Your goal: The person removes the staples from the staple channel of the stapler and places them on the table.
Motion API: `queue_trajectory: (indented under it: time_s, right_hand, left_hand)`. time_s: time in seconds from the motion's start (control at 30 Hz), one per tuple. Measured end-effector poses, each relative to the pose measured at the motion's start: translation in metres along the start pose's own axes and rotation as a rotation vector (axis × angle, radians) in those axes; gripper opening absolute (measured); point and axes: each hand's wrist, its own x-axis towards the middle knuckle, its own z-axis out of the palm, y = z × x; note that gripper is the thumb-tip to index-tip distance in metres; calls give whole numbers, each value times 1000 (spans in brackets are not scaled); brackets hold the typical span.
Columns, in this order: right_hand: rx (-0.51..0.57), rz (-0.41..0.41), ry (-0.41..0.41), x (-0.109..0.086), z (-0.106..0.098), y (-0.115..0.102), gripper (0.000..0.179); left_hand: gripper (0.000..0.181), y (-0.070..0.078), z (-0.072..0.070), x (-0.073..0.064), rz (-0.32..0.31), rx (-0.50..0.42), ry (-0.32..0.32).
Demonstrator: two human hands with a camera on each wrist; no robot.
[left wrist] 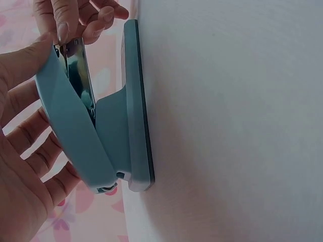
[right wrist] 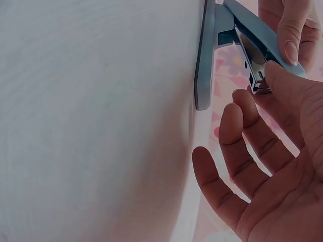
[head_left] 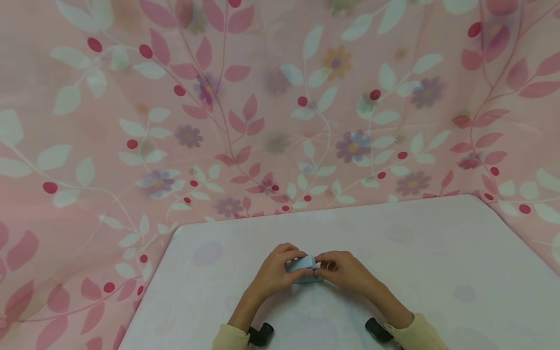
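A light blue stapler [head_left: 302, 264] stands on its base on the white table. Its top arm [left wrist: 70, 121] is lifted away from the base, and the shiny metal magazine [left wrist: 81, 73] shows beneath it in the left wrist view. My left hand [head_left: 280, 270] grips the top arm, thumb on one side and fingers on the other. At the front end, my right hand [head_left: 347, 272] pinches the metal magazine between thumb and forefinger, as the right wrist view shows. The other right fingers [right wrist: 242, 146] are loosely bent beside the base. Whether staples lie inside is hidden.
The white cloth-covered table [head_left: 372, 233] extends around both hands. Behind it hangs a pink curtain [head_left: 262, 121] printed with leaves and flowers. Black wrist-worn devices [head_left: 261, 334] sit by both cuffs, close to the tabletop.
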Motion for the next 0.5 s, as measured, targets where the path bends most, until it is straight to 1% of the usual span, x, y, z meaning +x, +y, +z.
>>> queue_trajectory:
  time_s: [0.13,0.37,0.5]
  right_hand:
    - [46,-4,-8,0,-1,-1,22]
    - [84,7,-22,0,-4,-1,23]
    - [108,9,-25,0,-4,-3,22]
  left_hand:
    - [34,0,0,0,-11,-9,-5]
    - [34,-1,-1,1,-24,-25,-22]
    - [33,-1,-3,1,-25,-51,-25]
